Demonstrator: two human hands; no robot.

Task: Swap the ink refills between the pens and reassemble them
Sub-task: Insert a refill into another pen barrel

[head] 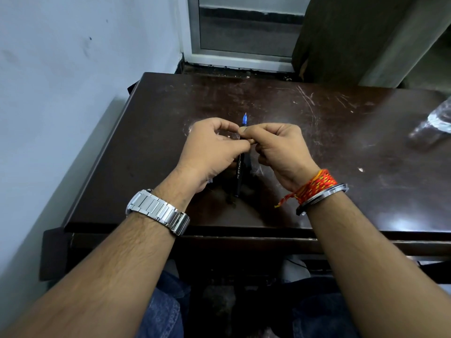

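Head view: 1 black pen (240, 172), blue tip away, is pinched by left hand (212, 148) and right hand (279, 148) above the table (346, 152).

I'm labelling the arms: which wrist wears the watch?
The left one: a silver link-band watch circles it. The right has a red-and-yellow thread and a metal bangle instead.

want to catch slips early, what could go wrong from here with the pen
1. Both the left hand and right hand pinch the pen near its blue tip, so twisting could smear ink on the fingers or bend the tip.
2. The pen is held over the table; a loosened piece might drop and roll off the edge.
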